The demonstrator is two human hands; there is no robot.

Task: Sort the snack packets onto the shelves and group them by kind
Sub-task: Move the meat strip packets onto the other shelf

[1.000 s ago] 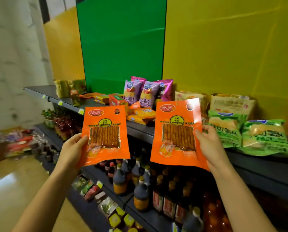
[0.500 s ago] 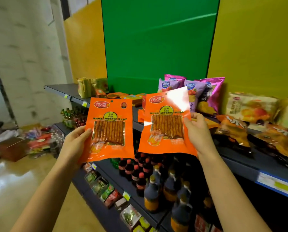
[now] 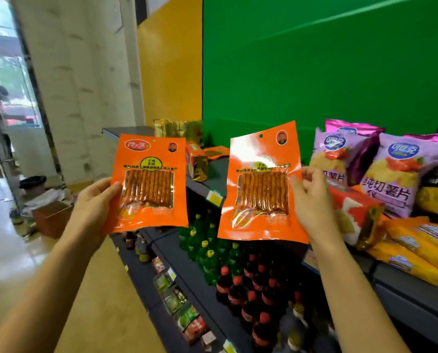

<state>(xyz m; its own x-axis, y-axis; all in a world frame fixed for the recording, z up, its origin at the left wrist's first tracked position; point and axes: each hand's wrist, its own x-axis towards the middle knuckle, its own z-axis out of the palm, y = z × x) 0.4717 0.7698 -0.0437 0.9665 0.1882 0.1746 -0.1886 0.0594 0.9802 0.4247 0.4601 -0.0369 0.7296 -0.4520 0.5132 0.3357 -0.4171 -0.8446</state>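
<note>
Gripping left packet (image 3: 149,184) in my left hand (image 3: 95,202), right packet (image 3: 261,184) in my right hand (image 3: 312,200); these 2 seem light, floppy, slick, so I'd hold side seams.

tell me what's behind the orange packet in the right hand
Behind the orange packet held by the right hand runs the dark top shelf, its yellow price tag peeking out at the left edge. Whatever lies on the shelf directly behind the packet is covered.
</note>
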